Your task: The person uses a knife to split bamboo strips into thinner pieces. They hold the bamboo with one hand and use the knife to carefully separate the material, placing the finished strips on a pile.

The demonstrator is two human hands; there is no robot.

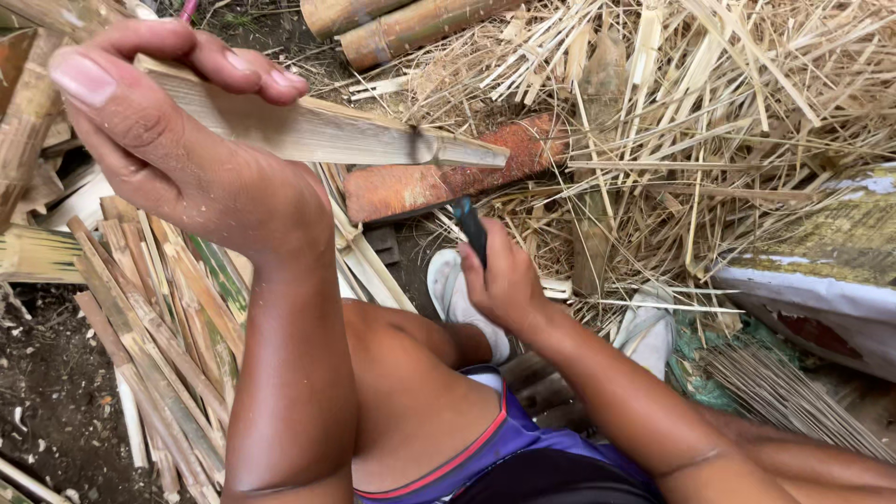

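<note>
The left hand (pixel 177 140) is raised close to the camera, fingers and thumb wrapped tight round the near end of a bamboo slat (pixel 327 131). The slat is pale, flat and dry, with a lengthwise grain and a darker knot ring near its far end (the end itself is cut square). It slants from the upper left down toward the middle, held in the air above the ground.

The right hand (pixel 504 280) sits lower, near the middle, closed on the dark handle of a knife (pixel 471 229), which points up toward the slat's far end; the blade is hard to make out, and whether it touches the slat cannot be told.

Beyond the slat lies a rusty red-brown block (pixel 439 177) on the ground. To the left is a pile of split bamboo strips (pixel 159 317), some greenish. Loose straw-coloured shavings (pixel 709 112) cover the upper right, and two thick bamboo poles (pixel 401 23) lie at the top. White sandals (pixel 453 294) show below the hands, with a bundle of thin sticks (pixel 793 392) at the lower right.
</note>
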